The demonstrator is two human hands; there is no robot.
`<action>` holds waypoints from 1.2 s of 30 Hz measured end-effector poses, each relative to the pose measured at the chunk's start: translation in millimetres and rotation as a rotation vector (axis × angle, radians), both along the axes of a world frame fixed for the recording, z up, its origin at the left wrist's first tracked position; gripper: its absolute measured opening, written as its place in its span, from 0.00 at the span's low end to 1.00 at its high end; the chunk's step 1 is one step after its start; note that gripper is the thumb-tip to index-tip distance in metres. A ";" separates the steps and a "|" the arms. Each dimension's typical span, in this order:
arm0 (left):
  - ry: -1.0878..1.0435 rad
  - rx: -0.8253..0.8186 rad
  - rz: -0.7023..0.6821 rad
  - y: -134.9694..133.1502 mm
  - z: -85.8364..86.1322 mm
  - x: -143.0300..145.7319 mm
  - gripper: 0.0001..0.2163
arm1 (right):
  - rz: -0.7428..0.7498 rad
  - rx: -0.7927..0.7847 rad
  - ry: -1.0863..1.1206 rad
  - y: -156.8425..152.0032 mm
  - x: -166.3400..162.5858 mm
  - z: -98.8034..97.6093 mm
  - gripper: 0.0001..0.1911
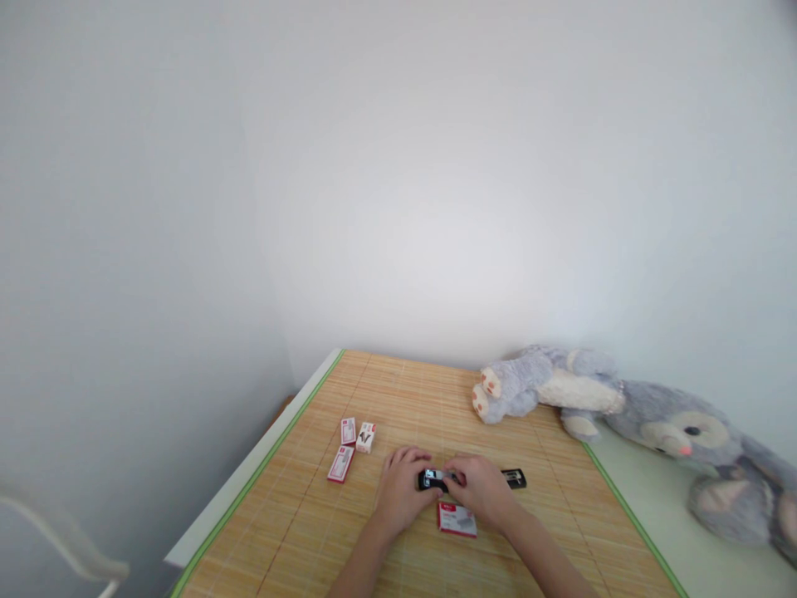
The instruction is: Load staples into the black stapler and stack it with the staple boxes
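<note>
Both of my hands meet over a black stapler [432,478] that lies on the bamboo mat [398,399]. My left hand [399,490] curls around the stapler's left end with fingers bent. My right hand [481,488] pinches at its shiny metal middle; what the fingertips hold is too small to make out. A second black piece [514,477] pokes out to the right of my right hand. An open red and white staple box [457,519] sits just below my hands.
Three small red and white staple boxes [349,431] [365,437] [341,463] lie to the left on the mat. A grey plush rabbit [623,407] sprawls at the back right. White walls close in behind and left; the table edge [249,473] runs along the left.
</note>
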State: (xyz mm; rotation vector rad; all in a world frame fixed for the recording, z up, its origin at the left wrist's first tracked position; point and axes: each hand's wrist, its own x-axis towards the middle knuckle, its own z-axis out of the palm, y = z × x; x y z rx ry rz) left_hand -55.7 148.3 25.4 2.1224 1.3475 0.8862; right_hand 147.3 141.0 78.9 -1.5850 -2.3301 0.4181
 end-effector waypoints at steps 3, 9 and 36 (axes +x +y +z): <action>-0.006 0.005 0.001 -0.6 -1.0 -0.4 0.18 | -0.018 0.003 -0.003 0.2 5.8 2.2 0.08; -0.013 0.020 0.006 -0.7 -3.1 0.1 0.16 | -0.110 -0.012 -0.026 -2.4 18.6 -1.0 0.04; 0.000 0.010 0.003 0.6 -5.6 1.0 0.17 | -0.004 -0.160 0.329 0.0 80.6 32.9 0.13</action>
